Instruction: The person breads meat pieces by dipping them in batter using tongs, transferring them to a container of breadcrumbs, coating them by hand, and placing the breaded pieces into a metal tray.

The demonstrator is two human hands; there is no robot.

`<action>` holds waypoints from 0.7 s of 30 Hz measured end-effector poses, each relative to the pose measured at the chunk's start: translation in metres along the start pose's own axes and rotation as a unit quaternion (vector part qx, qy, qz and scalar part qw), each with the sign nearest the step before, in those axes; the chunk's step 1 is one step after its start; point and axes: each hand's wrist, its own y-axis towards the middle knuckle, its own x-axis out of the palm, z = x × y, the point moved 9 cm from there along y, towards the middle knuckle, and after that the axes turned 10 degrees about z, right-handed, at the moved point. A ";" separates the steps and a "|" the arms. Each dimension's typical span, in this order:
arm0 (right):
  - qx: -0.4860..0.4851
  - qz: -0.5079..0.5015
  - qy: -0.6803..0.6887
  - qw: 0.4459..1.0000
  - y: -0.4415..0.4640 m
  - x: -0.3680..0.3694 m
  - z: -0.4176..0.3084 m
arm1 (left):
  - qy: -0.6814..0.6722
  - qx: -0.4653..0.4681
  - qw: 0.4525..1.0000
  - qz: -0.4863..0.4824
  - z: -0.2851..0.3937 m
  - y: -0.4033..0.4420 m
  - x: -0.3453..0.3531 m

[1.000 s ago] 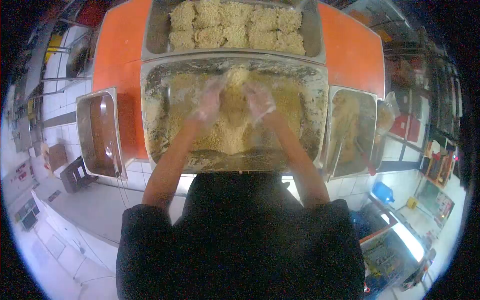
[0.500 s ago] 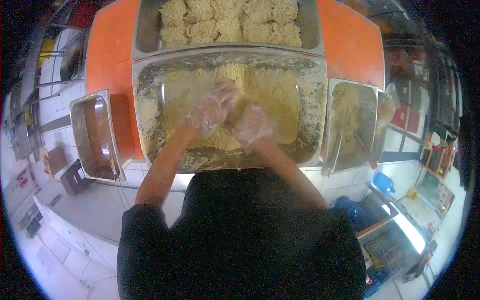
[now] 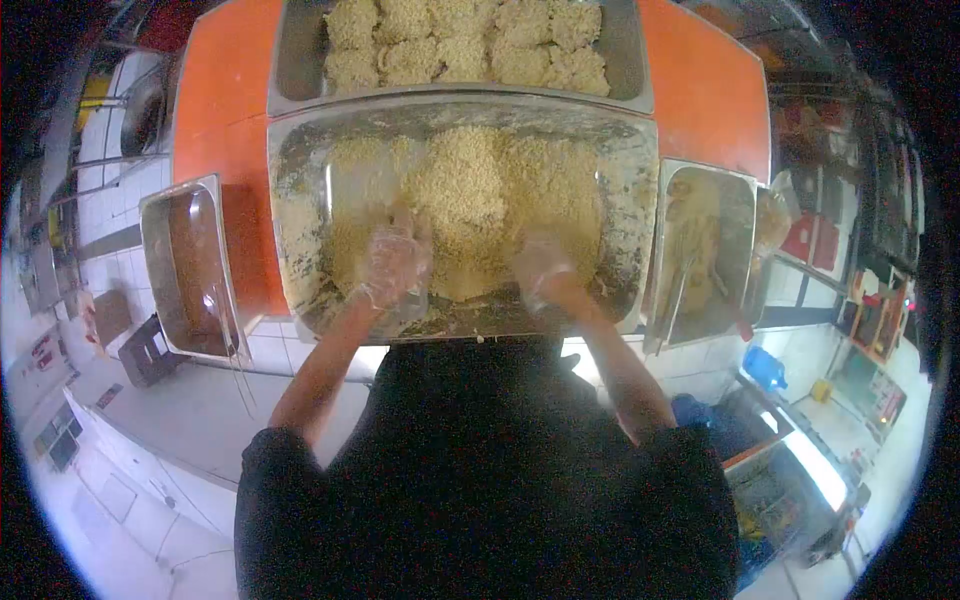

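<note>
A large metal tray holds loose pale crumbs, heaped in a mound at its middle. My left hand, in a clear plastic glove, is at the left side of the mound, low in the tray, its fingers apart and pointing away from me. On the mound's right side is my right hand, also gloved and blurred by motion; its fingers are smeared and what they touch is hard to make out. The two hands are well apart, with the crumbs between them.
Behind the large tray stands another metal tray with several crumb-coated pieces in rows. A narrow metal pan is at the left, and a pan with tongs at the right. An orange surface lies beneath.
My hands were close together over the middle of the tray. They have moved apart and back towards me, one to each side, and the crumb mound between them now shows in full.
</note>
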 end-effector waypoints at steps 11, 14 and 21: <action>0.135 0.370 0.422 0.817 -0.022 -0.066 0.019 | -0.509 -0.196 0.836 -0.054 -0.023 0.013 -0.009; 0.134 0.593 -0.067 0.791 -0.047 -0.130 0.004 | -0.411 -0.135 0.901 -0.026 -0.038 0.062 -0.036; 0.023 0.504 -0.004 0.863 -0.023 -0.107 -0.027 | -0.328 0.036 0.938 -0.108 -0.007 0.037 -0.066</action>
